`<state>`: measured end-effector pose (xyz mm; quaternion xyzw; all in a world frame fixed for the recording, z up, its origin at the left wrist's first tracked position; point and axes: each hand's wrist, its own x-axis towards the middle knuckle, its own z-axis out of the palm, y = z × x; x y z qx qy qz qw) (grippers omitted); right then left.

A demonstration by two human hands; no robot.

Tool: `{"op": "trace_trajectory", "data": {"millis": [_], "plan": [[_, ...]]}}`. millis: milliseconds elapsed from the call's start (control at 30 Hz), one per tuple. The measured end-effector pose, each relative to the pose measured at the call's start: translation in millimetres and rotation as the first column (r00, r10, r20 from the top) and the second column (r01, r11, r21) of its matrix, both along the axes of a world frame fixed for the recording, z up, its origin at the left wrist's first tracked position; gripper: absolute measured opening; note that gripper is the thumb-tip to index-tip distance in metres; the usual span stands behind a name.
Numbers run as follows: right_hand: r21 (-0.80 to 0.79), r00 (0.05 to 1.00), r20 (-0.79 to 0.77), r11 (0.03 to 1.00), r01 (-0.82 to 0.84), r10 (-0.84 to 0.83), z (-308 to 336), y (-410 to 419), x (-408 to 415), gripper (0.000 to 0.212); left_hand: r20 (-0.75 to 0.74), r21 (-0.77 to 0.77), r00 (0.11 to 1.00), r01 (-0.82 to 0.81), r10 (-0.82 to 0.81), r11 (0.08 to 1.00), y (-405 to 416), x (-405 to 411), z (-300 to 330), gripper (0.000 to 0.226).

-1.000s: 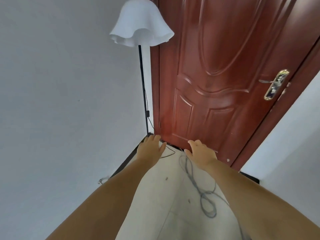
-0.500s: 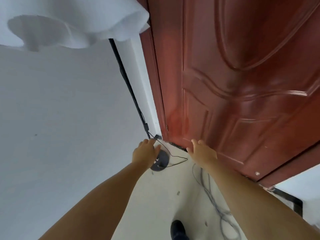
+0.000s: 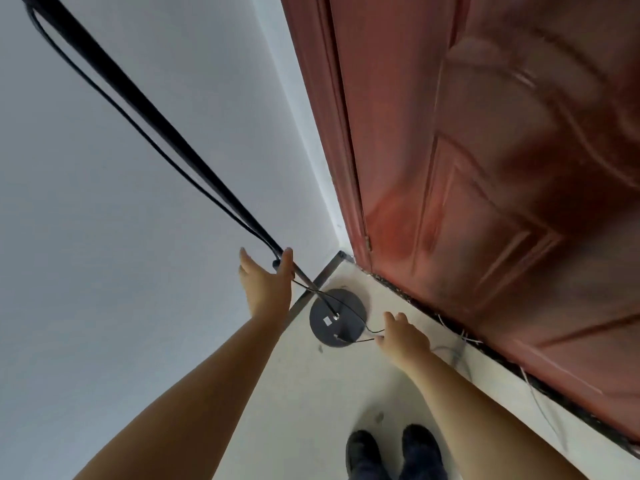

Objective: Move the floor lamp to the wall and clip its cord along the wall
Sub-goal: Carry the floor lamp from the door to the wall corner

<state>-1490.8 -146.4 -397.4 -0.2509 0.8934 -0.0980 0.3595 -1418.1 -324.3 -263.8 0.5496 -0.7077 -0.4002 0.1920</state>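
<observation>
- Your left hand (image 3: 268, 289) is spread, fingers apart, palm toward the lamp pole (image 3: 145, 109). The fingertips overlap the pole's lower end, just above the small switch box on the cord; it is not closed round the pole, and you cannot tell whether it touches.
- Your right hand (image 3: 403, 336) is low by the floor (image 3: 332, 393), fingers loosely apart. The fingertips reach the thin black cord (image 3: 363, 337) where it leaves the round base (image 3: 337, 318). No pinch on the cord is visible; contact cannot be told.
- The lamp stands in the corner: base flat on the floor, just beside the dark skirting strip (image 3: 311, 292) of the grey wall (image 3: 104, 237), with the red door (image 3: 485, 168) near on the other side.
- Key relation: the pole's long axis runs from the base up and away to the upper left in view, with the cord alongside it. The pole lies directly ahead of your left hand; the loose cord lies to the left of your right hand.
- Judgement: left hand is nearer the pole, right hand nearer the cord. Each would close on its own part.
- A pale cable (image 3: 464, 358) lies along the door's foot behind your right hand; keep it apart from the lamp cord.
</observation>
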Motion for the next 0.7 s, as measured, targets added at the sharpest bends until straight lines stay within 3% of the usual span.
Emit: {"op": "trace_trajectory", "data": {"millis": [100, 233, 333, 467, 600, 700], "plan": [[0.004, 0.999, 0.045, 1.0, 0.0, 0.0, -66.4, -26.6, -10.8, 0.055, -0.238, -0.061, 0.971, -0.023, 0.008, 0.998, -31.4, -31.5, -18.5, 0.069], [0.011, 0.997, 0.079, 1.0, -0.017, 0.016, -144.1, -65.4, -9.5, 0.074, -0.471, -0.074, 0.881, -0.091, 0.046, 0.993, -57.7, -53.7, -36.8, 0.017], [0.03, 0.994, 0.109, 1.0, 0.007, -0.01, -187.6, -85.7, -12.3, 0.068, -0.536, -0.097, 0.844, -0.064, 0.002, 0.993, -68.7, -57.9, -50.2, 0.036], [0.014, 0.995, 0.092, 0.999, 0.034, -0.035, -223.7, -92.3, -25.7, 0.028, -0.548, -0.13, 0.836, -0.058, -0.023, 0.99, -77.0, -58.0, -57.6, 0.047], [-0.109, 0.995, 0.058, 0.99, 0.092, -0.086, -200.2, -99.1, -29.1, 0.027, -0.504, -0.081, 0.864, -0.05, 0.002, 0.995, -81.3, -50.5, -51.1, 0.046], [-0.364, 0.972, 0.105, 0.902, 0.233, -0.209, -155.6, -118.9, -31.5, 0.029, -0.457, -0.001, 0.888, -0.054, 0.048, 0.999, -83.9, -45.4, -44.5, 0.045]]}}
